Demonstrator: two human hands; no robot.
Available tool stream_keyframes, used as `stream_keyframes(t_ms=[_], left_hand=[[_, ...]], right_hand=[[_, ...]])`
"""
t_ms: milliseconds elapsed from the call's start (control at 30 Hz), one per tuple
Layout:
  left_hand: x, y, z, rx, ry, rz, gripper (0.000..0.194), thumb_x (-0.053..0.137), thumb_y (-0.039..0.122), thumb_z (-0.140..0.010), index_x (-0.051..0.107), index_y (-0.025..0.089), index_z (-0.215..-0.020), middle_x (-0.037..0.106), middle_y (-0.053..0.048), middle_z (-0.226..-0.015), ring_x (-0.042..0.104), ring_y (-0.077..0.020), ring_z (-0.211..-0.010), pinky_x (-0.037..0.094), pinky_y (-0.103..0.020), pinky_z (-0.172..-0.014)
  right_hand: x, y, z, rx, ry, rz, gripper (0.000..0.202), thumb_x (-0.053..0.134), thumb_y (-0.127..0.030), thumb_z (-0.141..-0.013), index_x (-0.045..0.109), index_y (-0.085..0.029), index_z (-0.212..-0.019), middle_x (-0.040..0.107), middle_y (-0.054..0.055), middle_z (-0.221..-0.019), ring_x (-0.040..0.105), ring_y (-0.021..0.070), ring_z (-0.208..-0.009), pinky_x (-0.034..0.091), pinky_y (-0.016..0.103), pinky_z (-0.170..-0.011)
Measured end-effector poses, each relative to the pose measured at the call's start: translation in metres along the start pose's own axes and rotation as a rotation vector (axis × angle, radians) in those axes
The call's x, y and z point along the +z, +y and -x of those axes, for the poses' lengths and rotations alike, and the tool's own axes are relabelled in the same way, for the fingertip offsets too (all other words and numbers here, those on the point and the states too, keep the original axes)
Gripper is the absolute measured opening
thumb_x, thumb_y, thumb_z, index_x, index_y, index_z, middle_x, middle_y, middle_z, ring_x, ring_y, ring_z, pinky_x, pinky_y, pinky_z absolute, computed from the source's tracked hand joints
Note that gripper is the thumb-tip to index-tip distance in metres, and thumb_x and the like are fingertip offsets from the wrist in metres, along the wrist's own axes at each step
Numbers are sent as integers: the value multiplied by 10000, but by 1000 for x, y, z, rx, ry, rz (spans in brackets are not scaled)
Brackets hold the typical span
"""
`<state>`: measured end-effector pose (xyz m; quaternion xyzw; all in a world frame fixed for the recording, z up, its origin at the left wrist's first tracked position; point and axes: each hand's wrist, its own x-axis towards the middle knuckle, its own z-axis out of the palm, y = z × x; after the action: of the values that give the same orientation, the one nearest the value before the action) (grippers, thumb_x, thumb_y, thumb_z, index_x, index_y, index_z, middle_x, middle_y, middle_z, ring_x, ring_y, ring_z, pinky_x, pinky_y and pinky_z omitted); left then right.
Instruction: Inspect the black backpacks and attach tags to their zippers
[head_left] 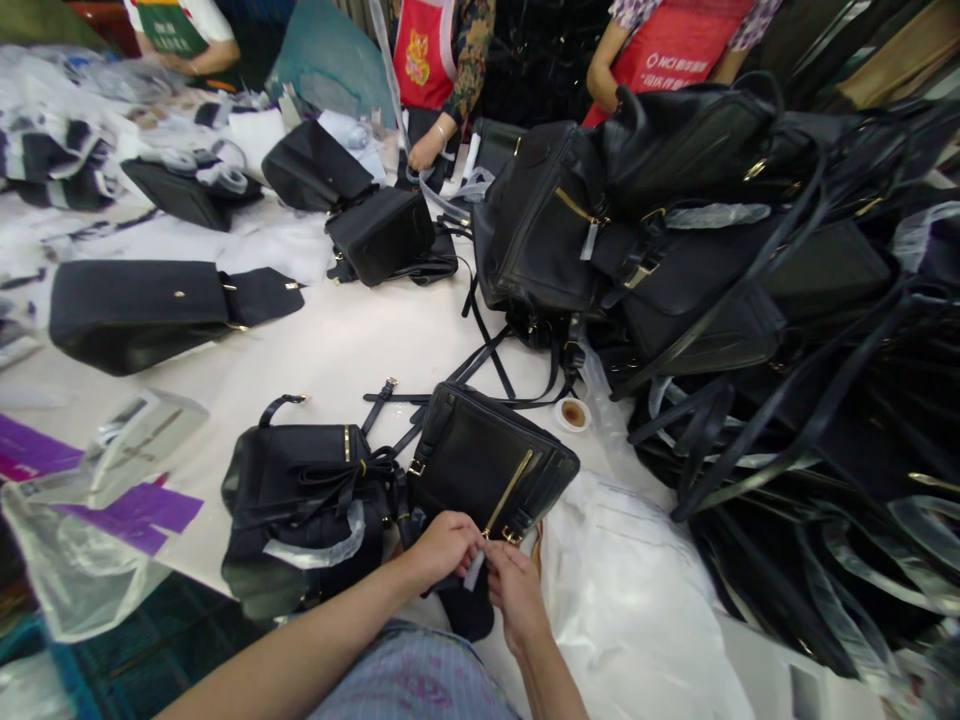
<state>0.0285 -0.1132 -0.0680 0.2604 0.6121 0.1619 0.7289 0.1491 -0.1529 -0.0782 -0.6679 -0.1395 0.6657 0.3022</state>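
A black leather bag (472, 455) with a gold zipper and small gold buckles lies in front of me, its near edge close to my body. My left hand (450, 545) and my right hand (514, 585) meet at the lower end of that zipper. Fingertips of both hands pinch around the zipper pull (474, 568), which has a pale, clear wrap hanging from it. Exactly which part each hand grips is partly covered by the fingers. To the left, a second black bag (285, 480) lies with its straps bundled and a plastic-wrapped handle on top.
A large heap of black bags (540, 220) fills the right side. More bags (135, 300) lie at the left and far side. White plastic sheeting (630, 590) is at my right, beside a small cup (573, 414). Purple cards (150, 510) lie left. Several people in aprons (427, 50) stand opposite.
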Motion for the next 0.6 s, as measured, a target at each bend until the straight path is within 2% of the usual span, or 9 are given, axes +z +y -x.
stream_keyframes(t_ms=[233, 400, 500, 600], left_hand=[[-2, -6, 2, 22, -8, 65, 149, 636, 272, -696, 611, 125, -696, 506, 41, -510, 462, -78, -474, 361, -189, -486], [2, -9, 6, 13, 22, 99, 175, 664, 277, -706, 546, 150, -728, 548, 38, -583, 506, -78, -512, 423, -187, -514], [3, -14, 7, -52, 54, 91, 240, 677, 326, -741, 491, 177, -767, 535, 53, -557, 525, -95, -488, 460, -207, -487], [4, -15, 6, -132, 6, 83, 288, 677, 397, -775, 496, 172, -778, 577, 17, -552, 562, -119, -467, 490, -234, -462]], right_hand=[[-4, 1, 1, 19, -76, -109, 456, 605, -602, -682, 424, -200, -564, 276, -104, -484, 170, 34, -409, 87, 191, -405], [0, 4, 2, -6, -53, -140, 494, 748, -598, -541, 486, -191, -643, 275, -126, -505, 158, 19, -410, 79, 178, -399], [1, 4, 2, -16, -46, -148, 489, 745, -593, -539, 483, -191, -630, 290, -123, -499, 177, 18, -403, 90, 172, -392], [0, 2, 3, -16, -61, -148, 465, 737, -572, -552, 480, -188, -608, 300, -121, -483, 190, 18, -397, 106, 167, -389]])
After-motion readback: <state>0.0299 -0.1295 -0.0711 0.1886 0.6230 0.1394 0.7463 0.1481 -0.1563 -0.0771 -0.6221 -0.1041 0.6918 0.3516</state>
